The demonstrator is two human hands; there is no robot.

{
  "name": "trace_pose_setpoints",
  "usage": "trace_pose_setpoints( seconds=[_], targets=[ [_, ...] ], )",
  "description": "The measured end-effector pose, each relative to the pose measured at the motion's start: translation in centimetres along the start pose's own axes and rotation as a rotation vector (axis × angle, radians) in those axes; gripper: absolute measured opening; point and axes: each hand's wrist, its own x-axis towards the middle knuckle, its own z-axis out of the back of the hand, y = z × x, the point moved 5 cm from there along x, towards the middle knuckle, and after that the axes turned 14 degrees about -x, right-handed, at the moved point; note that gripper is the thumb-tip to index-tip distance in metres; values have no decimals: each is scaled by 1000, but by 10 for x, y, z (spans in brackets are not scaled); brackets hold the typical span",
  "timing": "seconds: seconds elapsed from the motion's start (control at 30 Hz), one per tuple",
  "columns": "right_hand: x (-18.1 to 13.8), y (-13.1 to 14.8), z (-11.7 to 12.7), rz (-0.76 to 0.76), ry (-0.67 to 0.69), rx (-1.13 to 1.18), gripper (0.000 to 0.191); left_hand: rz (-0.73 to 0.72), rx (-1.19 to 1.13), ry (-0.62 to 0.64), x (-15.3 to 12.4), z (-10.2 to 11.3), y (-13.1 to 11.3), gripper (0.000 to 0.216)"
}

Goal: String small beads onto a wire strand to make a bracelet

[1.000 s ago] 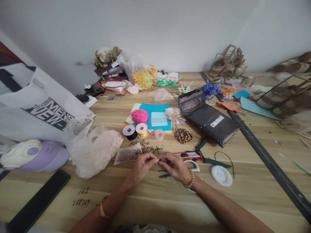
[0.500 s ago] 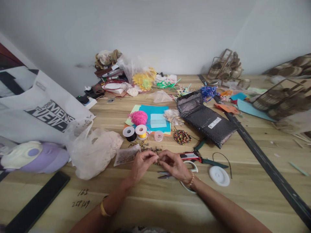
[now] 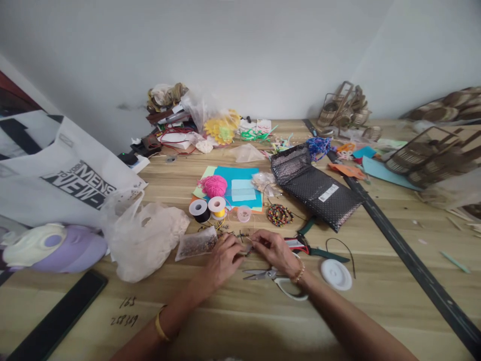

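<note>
My left hand (image 3: 225,258) is palm down at the loose small beads (image 3: 225,230), beside a clear bag of beads (image 3: 197,244). Its fingers are bent forward with the thumb apart, and some fingertips are hidden. Just to its right, my right hand (image 3: 273,250) pinches a thin pale cord (image 3: 246,239) between thumb and finger. Grey-bladed scissors (image 3: 263,274) with white handles lie below the right hand. A red-and-black utility knife (image 3: 298,244) lies partly behind that hand. Beyond the hands are a black thread spool (image 3: 200,211), a yellow thread spool (image 3: 217,208) and a clear spool (image 3: 244,214).
A coil of multicoloured beads (image 3: 280,215) lies near a black bubble mailer (image 3: 319,190). Pink yarn (image 3: 213,186) rests on coloured paper (image 3: 244,173). A white lid (image 3: 336,274) is at right. On the left are a plastic bag (image 3: 146,240) and a dark phone-like slab (image 3: 60,313).
My hands have moved apart. The left turned palm down toward the beads; the right shifted slightly up and right with the cord. More of the scissors now shows. The view tilted slightly.
</note>
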Motion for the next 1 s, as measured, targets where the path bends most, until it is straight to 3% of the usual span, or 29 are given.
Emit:
trace_pose_setpoints(
  seconds=[0.13, 0.3, 0.43, 0.53, 0.73, 1.0],
  targets=[
    [3, -8, 4, -16, -33, -59, 16, -87, 148, 66, -4, -7, 1, 9],
    [4, -10, 9, 7, -30, -247, 13, -129, 159, 123, -6, -6, 5, 11],
    [1, -4, 7, 45, 140, -487, 9, -142, 142, 168, -8, 1, 3, 12],
    [-3, 3, 3, 59, 269, -633, 7, -100, 123, 134, -7, 12, 4, 13],
    [-12, 17, -5, 167, 337, -858, 10, -34, 95, 24, -5, 32, 15, 18],
    [-7, 15, -1, 250, 279, -788, 11, -41, 117, 56, -7, 21, 13, 20]
  ],
)
